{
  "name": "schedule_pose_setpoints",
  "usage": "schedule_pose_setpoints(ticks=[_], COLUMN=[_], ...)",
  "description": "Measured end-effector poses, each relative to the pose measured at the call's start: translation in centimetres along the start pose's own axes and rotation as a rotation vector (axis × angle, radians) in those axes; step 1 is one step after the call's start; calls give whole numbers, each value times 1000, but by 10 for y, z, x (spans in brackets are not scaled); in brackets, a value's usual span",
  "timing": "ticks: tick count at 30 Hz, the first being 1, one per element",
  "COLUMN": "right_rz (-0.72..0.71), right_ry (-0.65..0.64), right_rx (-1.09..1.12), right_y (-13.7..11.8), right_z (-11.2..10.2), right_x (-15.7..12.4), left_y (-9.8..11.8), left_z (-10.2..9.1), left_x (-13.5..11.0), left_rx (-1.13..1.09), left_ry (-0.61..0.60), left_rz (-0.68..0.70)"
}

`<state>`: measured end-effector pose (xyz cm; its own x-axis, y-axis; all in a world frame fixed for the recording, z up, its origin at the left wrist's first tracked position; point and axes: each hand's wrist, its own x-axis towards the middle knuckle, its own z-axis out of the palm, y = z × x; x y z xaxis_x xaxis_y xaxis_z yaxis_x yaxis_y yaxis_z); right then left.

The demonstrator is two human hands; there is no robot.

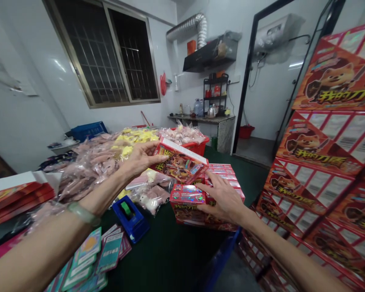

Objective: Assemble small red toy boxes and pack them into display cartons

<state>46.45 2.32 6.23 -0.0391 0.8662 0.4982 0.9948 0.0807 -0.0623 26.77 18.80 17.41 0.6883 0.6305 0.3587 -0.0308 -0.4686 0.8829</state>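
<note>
As clear bags of plush toys (99,164) heap behind a blue tape dispenser (133,223), left hand (142,158) gripping a red box (182,164) beyond and right of it, red basket (202,147) of bagged toys farther back, right hand (225,196) at stacked red boxes (186,202) rightward, grip unclear.

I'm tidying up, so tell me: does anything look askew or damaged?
Mainly the cards near the blue dispenser: they overlap at uneven angles, not squared up. The box tilts, but the left hand holds it. I see no clear damage.
</note>
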Motion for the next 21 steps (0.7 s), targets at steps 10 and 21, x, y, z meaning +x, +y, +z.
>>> schedule_pose_setpoints(ticks=[10, 21], right_rz=[-35, 78], right_ry=[45, 100], right_rx=[2, 119], right_y=[4, 1], right_z=[4, 5], right_x=[-1, -2], left_y=[-4, -7], left_z=[15, 8], left_x=[8, 15], left_rx=[152, 276], left_ry=[-226, -279], left_rz=[-13, 57])
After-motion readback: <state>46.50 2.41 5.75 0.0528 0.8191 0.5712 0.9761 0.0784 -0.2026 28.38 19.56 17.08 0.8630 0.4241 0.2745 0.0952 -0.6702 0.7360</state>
